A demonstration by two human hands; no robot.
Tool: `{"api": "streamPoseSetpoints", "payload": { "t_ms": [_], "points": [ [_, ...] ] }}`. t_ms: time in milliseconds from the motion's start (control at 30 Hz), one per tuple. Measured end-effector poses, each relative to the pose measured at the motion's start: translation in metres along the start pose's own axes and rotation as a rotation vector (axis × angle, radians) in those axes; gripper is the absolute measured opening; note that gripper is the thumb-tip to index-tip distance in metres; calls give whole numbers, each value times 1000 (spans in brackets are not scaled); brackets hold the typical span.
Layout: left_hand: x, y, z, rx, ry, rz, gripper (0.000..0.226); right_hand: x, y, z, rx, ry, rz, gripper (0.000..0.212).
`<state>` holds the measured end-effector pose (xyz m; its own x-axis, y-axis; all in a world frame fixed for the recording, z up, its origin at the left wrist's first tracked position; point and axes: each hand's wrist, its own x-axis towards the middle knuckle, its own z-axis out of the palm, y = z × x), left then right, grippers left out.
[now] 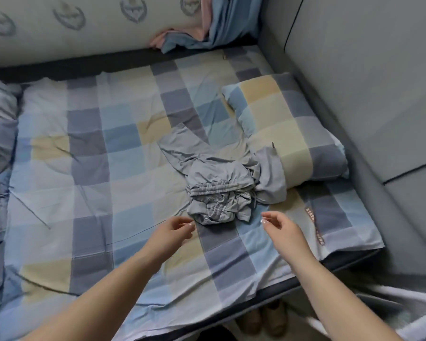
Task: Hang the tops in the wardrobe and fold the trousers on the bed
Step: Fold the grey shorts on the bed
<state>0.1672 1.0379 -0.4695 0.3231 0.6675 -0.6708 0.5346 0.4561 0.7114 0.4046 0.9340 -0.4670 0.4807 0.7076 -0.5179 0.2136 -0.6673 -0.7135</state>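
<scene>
Since the grey trousers (221, 183) are lying in a crumpled heap mid-bed (89, 168), one leg up against the pillow (288, 124), both hands are hovering just near of them, left hand (175, 230) and right hand (280, 227) loosely spread, gripping nothing, probably lining up on the waistband.

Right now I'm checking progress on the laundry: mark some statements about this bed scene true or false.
1. The crumpled grey trousers are neatly folded. False: bunched in a heap.
2. Both hands hold nothing. True: left hand and right hand hover near the heap.
3. One trouser leg lies against the checked pillow. True.
4. The trousers lie on the floor. False: on the checked bedsheet.
</scene>
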Motion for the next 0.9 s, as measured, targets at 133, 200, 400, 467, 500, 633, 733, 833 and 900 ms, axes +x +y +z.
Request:
{"api": "streamPoseSetpoints", "payload": {
  "t_ms": [133,200,400,467,500,633,733,833,900],
  "points": [
    [121,-3,15,243,10,12,23,129,14,11,-340,-76,-36,28],
    [177,-11,23,304,44,15,28,184,23,22,-491,-112,-70,35],
    [313,-70,48,692,155,54,88,300,83,75,-823,-231,-183,56],
    [344,-90,57,731,146,58,96,322,102,91,-881,-225,-229,65],
    [360,-97,61,729,139,63,96,334,111,97,-899,-217,-256,68],
    [404,-114,68,724,183,124,80,373,133,115,-884,-211,-303,63],
    [421,-120,64,765,202,135,76,397,136,125,-866,-154,-307,53],
    [427,-118,58,828,160,152,72,407,133,133,-845,-125,-299,49],
    [430,-114,55,867,129,152,70,409,133,138,-831,-154,-285,50]
  ]
}}
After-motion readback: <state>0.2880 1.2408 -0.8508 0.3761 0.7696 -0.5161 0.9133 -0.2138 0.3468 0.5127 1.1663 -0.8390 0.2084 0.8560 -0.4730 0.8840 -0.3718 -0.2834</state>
